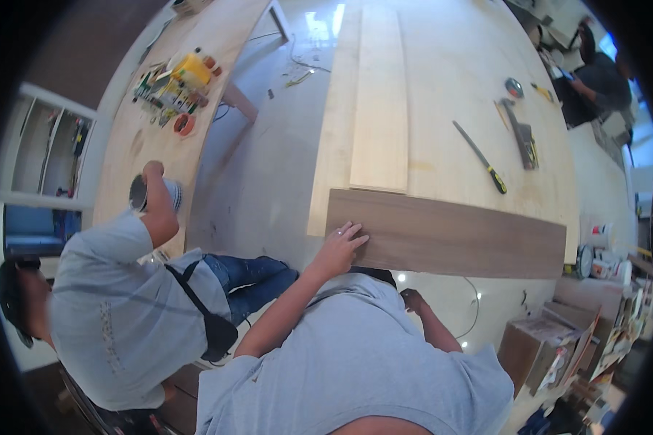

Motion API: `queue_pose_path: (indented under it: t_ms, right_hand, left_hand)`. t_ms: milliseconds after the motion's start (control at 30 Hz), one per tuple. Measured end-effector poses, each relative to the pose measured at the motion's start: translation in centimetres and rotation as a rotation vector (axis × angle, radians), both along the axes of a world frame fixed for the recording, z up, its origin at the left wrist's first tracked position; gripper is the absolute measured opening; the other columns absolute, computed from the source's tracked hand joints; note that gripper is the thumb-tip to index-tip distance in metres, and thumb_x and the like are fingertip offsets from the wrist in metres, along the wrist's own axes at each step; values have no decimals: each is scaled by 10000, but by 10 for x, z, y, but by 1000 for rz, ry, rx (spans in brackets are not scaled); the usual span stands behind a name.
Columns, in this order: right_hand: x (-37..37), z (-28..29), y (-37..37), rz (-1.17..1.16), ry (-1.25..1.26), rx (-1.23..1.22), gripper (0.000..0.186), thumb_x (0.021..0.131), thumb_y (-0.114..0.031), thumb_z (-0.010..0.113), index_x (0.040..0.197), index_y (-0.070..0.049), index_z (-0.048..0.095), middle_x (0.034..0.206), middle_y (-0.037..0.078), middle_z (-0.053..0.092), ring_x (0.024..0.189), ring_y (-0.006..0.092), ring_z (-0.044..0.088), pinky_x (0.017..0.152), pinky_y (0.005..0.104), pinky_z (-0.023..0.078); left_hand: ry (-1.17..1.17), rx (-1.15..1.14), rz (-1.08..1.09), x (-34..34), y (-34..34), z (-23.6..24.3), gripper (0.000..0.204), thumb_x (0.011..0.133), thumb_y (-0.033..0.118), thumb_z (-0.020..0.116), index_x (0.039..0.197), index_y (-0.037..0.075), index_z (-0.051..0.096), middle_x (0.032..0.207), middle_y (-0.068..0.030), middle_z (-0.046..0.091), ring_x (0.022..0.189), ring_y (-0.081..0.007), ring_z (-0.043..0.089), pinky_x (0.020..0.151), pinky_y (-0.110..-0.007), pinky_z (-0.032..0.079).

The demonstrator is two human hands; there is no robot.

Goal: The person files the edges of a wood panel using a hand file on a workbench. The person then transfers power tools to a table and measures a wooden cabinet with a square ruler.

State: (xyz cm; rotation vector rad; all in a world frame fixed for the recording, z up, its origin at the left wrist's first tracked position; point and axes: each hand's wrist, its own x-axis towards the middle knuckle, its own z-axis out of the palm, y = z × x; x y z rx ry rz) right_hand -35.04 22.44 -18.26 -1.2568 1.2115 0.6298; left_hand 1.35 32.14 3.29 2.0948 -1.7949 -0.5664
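A long brown board [457,233] lies crosswise along the near end of the pale wooden worktable [442,58]. My left hand [343,243] rests on its left part, fingers apart and a ring on one of them, holding nothing. Low at my right side, below the board’s near edge, is my right hand [413,299]; its fingers are in shadow and too small to read. A long pale plank [379,101] lies beyond the brown board. On the table’s right are a file [477,152] with a yellow-black handle, a hand saw [522,138] and a tape measure [514,88].
A co-worker [123,312] at my left reaches to a bucket [139,192] on a side table [152,130] holding bottles and cans. Another person [602,80] works at the far right. Stacked panels [530,348], containers [595,264] and a cord [471,312] lie on the right floor.
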Motion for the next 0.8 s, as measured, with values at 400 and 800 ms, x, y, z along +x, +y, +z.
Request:
queue_pose_path:
  t_ms: [400, 800]
  right_hand:
    - [43, 33, 8, 202, -158, -257, 414, 904, -240, 710, 1247, -8, 709, 1163, 216, 759, 990, 335, 748, 875, 424, 581]
    - [-41, 84, -51, 485, 18, -447, 410, 900, -296, 614, 1126, 14, 757, 1119, 256, 753, 1074, 381, 722, 936, 441, 548]
  left_hand:
    - [283, -5, 536, 19, 96, -3, 744, 903, 141, 775, 1568, 150, 440, 1519, -208, 460, 1279, -430, 577, 1052, -497, 509]
    - [1094, -198, 1403, -8, 54, -70, 393, 888, 326, 868, 1049, 19, 681, 907, -71, 714, 790, -173, 700, 691, -379, 593]
